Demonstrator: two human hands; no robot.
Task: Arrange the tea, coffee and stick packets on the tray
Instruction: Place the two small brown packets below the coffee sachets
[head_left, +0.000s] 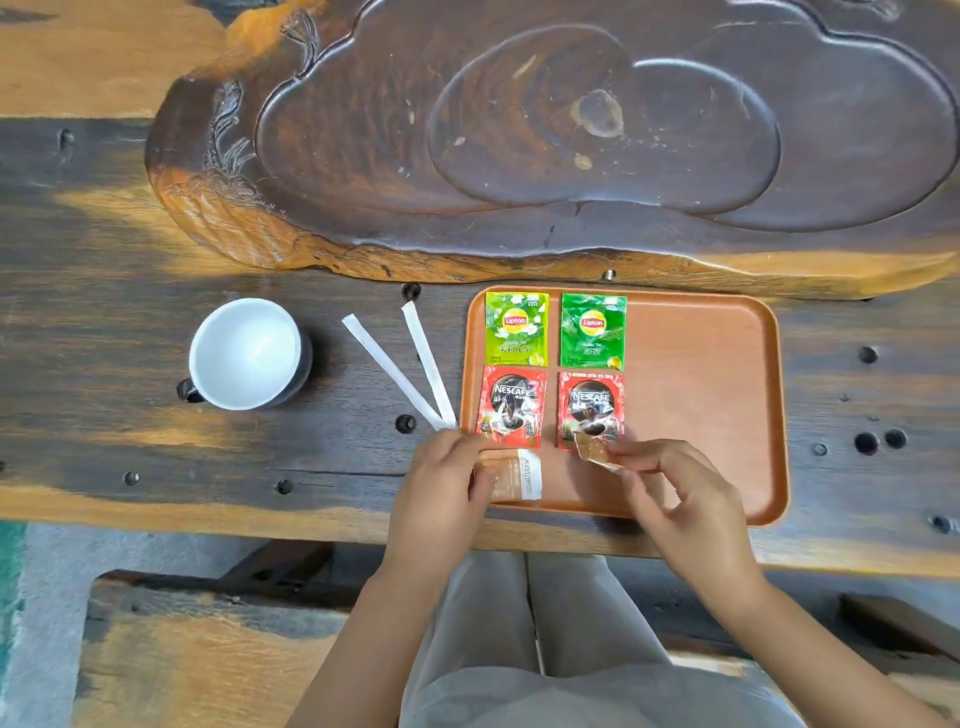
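Observation:
An orange-brown tray (717, 405) lies on the wooden table. On its left part sit two green Lipton tea packets (517, 327) (593, 330) in a row, with two red Nescafe coffee packets (511, 410) (591, 408) below them. My left hand (441, 493) holds a brown packet (511, 475) down at the tray's near-left corner. My right hand (675, 499) pinches a second small brown packet (597, 452) just above the tray, below the right coffee packet. Two white stick packets (395, 371) (428, 361) lie on the table left of the tray, forming a V.
A white cup (244, 353) with a dark outside stands left of the sticks. A large carved dark wooden tea board (571, 156) fills the far side of the table. The table's near edge runs just below the tray. My legs are underneath.

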